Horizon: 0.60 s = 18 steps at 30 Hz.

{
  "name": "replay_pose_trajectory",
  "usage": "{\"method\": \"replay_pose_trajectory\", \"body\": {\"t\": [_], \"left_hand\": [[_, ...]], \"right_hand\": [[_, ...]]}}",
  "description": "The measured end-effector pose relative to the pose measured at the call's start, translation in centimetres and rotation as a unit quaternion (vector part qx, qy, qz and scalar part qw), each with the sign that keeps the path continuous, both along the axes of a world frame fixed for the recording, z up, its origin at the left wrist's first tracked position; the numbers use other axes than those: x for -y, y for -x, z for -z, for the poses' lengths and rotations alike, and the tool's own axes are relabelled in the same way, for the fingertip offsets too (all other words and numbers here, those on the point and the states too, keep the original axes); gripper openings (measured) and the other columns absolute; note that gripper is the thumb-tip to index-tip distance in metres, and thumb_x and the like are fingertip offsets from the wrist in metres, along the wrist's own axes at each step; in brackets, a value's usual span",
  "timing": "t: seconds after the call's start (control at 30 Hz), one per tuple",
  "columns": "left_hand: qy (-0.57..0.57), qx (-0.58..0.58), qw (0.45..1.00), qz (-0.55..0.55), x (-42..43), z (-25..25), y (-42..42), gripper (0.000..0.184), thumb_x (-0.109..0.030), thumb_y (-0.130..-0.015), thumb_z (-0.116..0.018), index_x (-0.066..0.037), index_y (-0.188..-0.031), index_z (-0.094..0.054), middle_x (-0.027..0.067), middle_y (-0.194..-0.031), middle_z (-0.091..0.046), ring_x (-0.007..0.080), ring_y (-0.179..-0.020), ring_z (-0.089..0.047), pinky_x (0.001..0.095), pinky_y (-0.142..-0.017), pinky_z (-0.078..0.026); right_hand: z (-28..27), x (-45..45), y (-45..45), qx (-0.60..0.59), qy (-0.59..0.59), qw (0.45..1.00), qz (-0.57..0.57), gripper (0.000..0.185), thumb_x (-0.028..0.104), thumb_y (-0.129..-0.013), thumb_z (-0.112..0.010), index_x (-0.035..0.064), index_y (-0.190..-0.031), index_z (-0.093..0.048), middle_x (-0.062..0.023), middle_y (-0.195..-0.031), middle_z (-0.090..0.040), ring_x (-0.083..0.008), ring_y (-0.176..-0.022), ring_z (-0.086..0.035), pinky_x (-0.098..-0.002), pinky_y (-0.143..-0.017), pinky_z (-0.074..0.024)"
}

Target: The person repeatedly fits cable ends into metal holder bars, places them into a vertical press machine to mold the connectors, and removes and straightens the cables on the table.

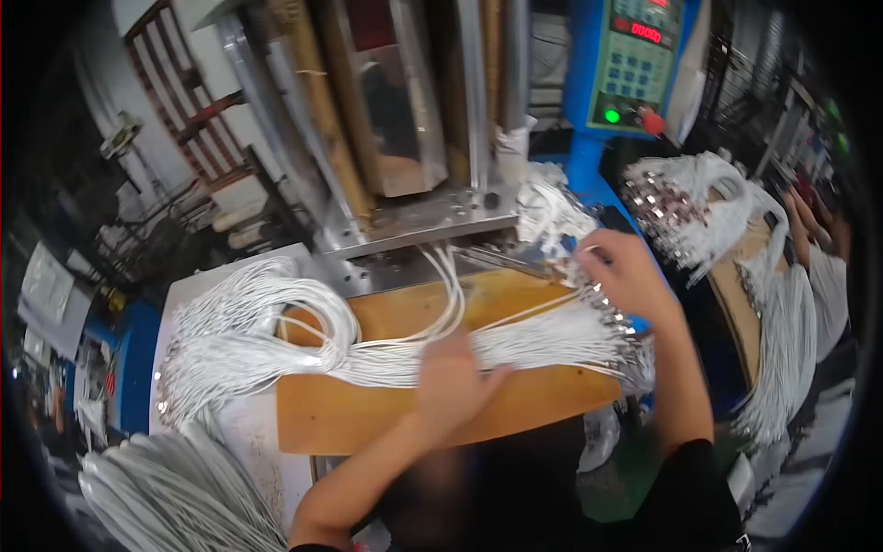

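A bundle of white cables (533,345) lies across an amber-coloured board (441,409), with shiny metal ends gathered at its right. My left hand (451,382) rests on the middle of this bundle, thumb stretched out to the right, its fingertips blurred. Above the metal ends is my right hand (621,271), its fingers curled in a pinch; what they hold is too small to make out. One separate white cable (529,311) runs from the bundle up toward that hand. A few cables (451,285) loop up to the machine's metal base.
A press-like machine (414,225) stands behind the board. Its blue control panel (635,64) has a red display and buttons. Coiled cables (248,322) lie left, thicker grey-white ones (175,488) lower left. More cables (782,322) hang at right, near another person's arm (809,225).
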<state>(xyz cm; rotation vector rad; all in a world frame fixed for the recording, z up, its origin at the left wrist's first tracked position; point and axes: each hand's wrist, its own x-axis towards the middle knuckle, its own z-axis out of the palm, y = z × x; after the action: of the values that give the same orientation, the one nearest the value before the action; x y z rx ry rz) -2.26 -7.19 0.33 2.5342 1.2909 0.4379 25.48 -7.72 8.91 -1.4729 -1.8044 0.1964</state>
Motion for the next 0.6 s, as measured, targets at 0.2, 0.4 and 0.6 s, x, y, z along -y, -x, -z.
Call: {"method": "replay_pose_trajectory", "body": {"t": [0.2,0.4,0.6], "left_hand": [[-0.004,0.04,0.995,0.094,-4.0,-0.1,8.0,0.032,-0.021,-0.086,-0.07,0.002,-0.108,-0.064,0.0212,-0.105,-0.068,0.039,-0.091,-0.065,0.0428,-0.082,-0.053],[-0.044,0.116,0.989,0.086,-3.8,1.2,6.8,0.016,-0.01,-0.088,-0.066,0.002,-0.099,-0.065,0.0188,-0.1,-0.069,0.0352,-0.089,-0.066,0.039,-0.08,-0.053],[0.121,0.248,0.96,0.053,-5.0,-0.2,7.8,0.011,-0.009,-0.093,-0.061,0.002,-0.091,-0.064,0.0127,-0.091,-0.069,0.0191,-0.074,-0.063,0.0309,-0.069,-0.05]], "right_hand": [[-2.5,8.4,-9.1,0.054,0.283,0.957,-0.047,0.014,0.012,-0.085,-0.065,-0.0006,-0.091,-0.068,-0.0092,-0.075,-0.067,-0.0153,-0.066,-0.062,-0.0307,-0.061,-0.0494],[2.0,4.1,-2.1,0.097,0.214,0.97,0.059,0.019,0.019,-0.083,-0.07,0.0024,-0.092,-0.071,-0.0131,-0.082,-0.069,-0.0253,-0.073,-0.067,-0.0351,-0.068,-0.0524],[8.8,0.0,9.2,0.148,-0.022,0.984,-0.098,0.019,0.019,-0.081,-0.064,0.0041,-0.094,-0.067,-0.0138,-0.084,-0.067,-0.0341,-0.09,-0.064,-0.048,-0.078,-0.0485]]}}
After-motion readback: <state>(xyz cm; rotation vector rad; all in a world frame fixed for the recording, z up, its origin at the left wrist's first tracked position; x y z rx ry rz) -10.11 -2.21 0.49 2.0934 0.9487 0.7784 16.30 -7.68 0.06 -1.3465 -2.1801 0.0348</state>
